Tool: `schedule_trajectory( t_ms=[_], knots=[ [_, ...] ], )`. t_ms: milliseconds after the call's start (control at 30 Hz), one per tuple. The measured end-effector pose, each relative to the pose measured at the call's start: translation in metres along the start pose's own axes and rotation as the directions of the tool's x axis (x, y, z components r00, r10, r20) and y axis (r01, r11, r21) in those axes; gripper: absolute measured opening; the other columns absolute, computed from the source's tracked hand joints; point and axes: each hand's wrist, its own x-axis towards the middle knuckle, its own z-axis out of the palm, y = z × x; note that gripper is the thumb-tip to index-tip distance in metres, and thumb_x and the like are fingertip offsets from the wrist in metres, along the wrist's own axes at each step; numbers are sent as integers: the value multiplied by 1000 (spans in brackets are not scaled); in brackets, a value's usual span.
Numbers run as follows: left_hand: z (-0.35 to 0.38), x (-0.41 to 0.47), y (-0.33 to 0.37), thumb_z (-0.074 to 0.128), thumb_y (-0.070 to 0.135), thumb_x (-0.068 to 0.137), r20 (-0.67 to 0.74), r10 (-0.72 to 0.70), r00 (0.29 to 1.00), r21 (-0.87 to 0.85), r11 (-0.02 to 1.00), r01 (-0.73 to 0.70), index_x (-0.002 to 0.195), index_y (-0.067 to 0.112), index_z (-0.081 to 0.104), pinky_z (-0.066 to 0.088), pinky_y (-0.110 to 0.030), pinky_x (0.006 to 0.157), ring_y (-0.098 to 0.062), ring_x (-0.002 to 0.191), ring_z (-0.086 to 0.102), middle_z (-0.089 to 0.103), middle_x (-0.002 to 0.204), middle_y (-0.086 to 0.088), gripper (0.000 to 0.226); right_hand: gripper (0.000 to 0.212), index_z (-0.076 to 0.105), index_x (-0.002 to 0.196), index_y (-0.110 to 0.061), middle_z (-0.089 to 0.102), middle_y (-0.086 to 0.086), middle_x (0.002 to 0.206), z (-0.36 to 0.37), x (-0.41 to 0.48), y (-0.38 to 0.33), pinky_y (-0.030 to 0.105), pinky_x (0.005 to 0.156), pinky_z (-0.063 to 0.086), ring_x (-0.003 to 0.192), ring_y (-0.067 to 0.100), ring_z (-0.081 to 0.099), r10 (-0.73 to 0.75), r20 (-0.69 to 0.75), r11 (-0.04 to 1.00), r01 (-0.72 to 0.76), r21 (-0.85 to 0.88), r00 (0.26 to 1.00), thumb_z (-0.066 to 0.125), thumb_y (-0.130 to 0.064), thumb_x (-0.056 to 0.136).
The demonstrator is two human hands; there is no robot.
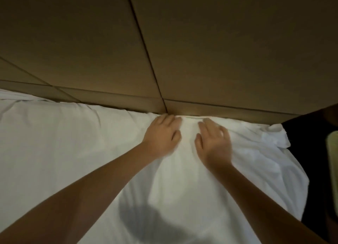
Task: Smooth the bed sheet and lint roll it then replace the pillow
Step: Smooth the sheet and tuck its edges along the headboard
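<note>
I see left hand (161, 135) & right hand (214, 143) flat on wrinkled white cotton bed sheet (73, 143), fingers straight, holding nothing, near padded tan headboard (182, 51); sheet bunched at right edge.

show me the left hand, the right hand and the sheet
left hand (161, 135): head view, back of the hand
right hand (214, 145): head view, back of the hand
sheet (73, 143): head view, bare part left of the hands
</note>
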Motion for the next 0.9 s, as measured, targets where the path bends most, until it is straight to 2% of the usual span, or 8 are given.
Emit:
schedule_trajectory(
  t_ms=[133, 267, 400, 500, 600, 700, 800, 900],
  knots=[
    [3, 10, 48, 22, 49, 80, 163, 89, 983, -2, 996, -90, 145, 15, 28, 5, -30, 112, -19, 138, 24, 32, 149, -5, 73, 51, 68, 108, -3, 70, 13, 99, -11, -19, 32, 38, 82, 49, 88, 31, 65, 156, 67, 984, -149, -98, 985, 40, -40, 86],
    [12, 29, 57, 8, 59, 68, 200, -7, 980, -6, 1000, 8, 144, 18, 25, 14, -30, 112, -17, 134, 27, 33, 145, -3, 88, 51, 71, 98, -2, 71, 12, 87, -16, -1, 39, 33, 69, 52, 73, 31, 68, 178, 168, 984, -176, -27, 970, 39, -40, 85],
    [4, 51, 66, 27, 57, 85, 361, -108, 926, 25, 994, 106, 141, 21, 32, 26, -32, 104, -20, 129, 39, 44, 140, -4, 67, 57, 48, 136, -14, 56, 4, 133, -21, 11, 47, 33, 98, 36, 120, 23, 53, 196, 330, 980, -169, -108, 923, 21, -45, 98],
    [-10, 75, 65, 29, 50, 93, 453, -182, 873, -29, 975, 218, 127, 29, 52, 36, -32, 95, -24, 121, 48, 55, 131, -2, 46, 49, 39, 143, -20, 48, 0, 142, -24, 18, 54, 32, 104, 29, 130, 20, 43, 159, 373, 985, -174, 8, 914, 25, -42, 101],
    [-6, 64, 69, 23, 43, 96, 407, -155, 900, 0, 986, 169, 136, 18, 43, 31, -34, 102, -27, 123, 43, 50, 135, -9, 51, 48, 50, 137, -14, 57, 4, 133, -33, -1, 60, 34, 100, 37, 122, 22, 53, 109, 284, 990, -131, 60, 953, 30, -36, 99],
    [4, 33, 93, 5, 43, 81, 134, -51, 990, -24, 998, 54, 142, 10, 36, 20, -31, 110, -26, 128, 39, 47, 138, -12, 75, 46, 64, 121, -8, 66, 9, 118, -36, -37, 81, 42, 97, 38, 109, 27, 58, 87, -5, 996, -87, 14, 996, 38, -31, 91],
    [10, 34, 126, -1, 47, 82, 207, 92, 974, -64, 995, -80, 149, 18, 20, 3, -30, 115, -16, 144, 14, 22, 156, -2, 76, 44, 69, 109, -6, 70, 12, 103, -38, -50, 115, 45, 97, 32, 96, 32, 62, 149, -36, 988, -150, -30, 988, 39, -32, 91],
    [21, 48, 154, -9, 58, 74, 262, -27, 965, 2, 1000, 27, 148, 20, 21, -1, -36, 117, -16, 144, 6, 19, 156, -2, 88, 42, 71, 97, -8, 71, 9, 94, -37, -49, 131, 45, 91, 37, 86, 31, 64, 147, 29, 988, -145, -42, 989, 39, -34, 91]
  ],
)
